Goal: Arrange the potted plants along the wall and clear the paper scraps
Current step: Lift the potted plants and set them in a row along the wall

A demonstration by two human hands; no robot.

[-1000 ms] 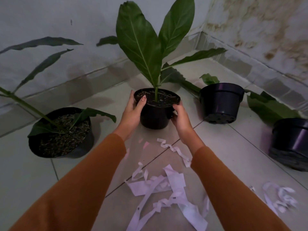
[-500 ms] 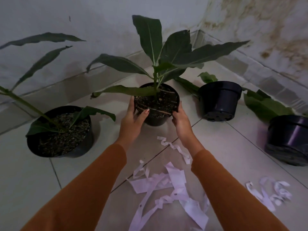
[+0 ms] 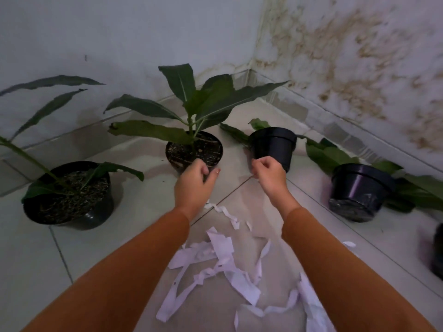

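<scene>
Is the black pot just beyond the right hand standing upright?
No. That black pot lies tipped on its side on the tiled floor, its leaves spilling out toward the wall behind the right hand.

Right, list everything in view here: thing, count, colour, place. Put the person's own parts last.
upright potted plants: two, black pots with green leaves; one at the left, one in the middle near the wall.
tipped pots: two, black, lying on their sides at the right, leaves on the floor; nearer the corner, further right.
dark object: one, blurred, at the right edge; cannot tell what.
paper scraps: a scattered pile, white, on the floor in front of the middle pot.
floor: pale tiles.
walls: two, white, right one stained brown.
sleeves: two, orange.
hands: left at the middle pot's near rim; right loosely closed, before the tipped pot.
</scene>
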